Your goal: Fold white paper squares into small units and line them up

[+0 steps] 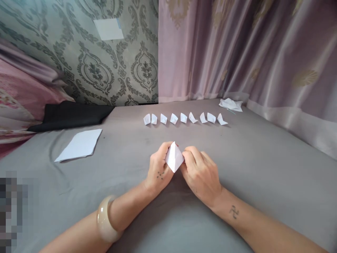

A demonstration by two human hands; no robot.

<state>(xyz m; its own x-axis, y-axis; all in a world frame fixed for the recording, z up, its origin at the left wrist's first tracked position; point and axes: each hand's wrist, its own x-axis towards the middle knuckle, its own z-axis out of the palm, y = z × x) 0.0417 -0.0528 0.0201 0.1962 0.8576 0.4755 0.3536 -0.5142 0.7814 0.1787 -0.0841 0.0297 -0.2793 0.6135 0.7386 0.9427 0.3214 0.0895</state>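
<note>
Between my two hands is a small folded piece of white paper (174, 157), diamond-shaped with a crease down its middle. My left hand (159, 167) grips it along its left side, thumb toward me. At its right corner the curled fingers of my right hand (201, 174) pinch the edge; the fingertips are partly hidden. Beyond my hands, several small folded white paper pieces (173, 118) stand in a row on the grey sheet (126, 137).
To the left lies a stack of white paper (79, 144), with a black cloth (76, 114) behind it. Crumpled white paper (231, 104) sits at the far right by the purple curtain (200, 52). A patterned wall (118, 70) rises at the back.
</note>
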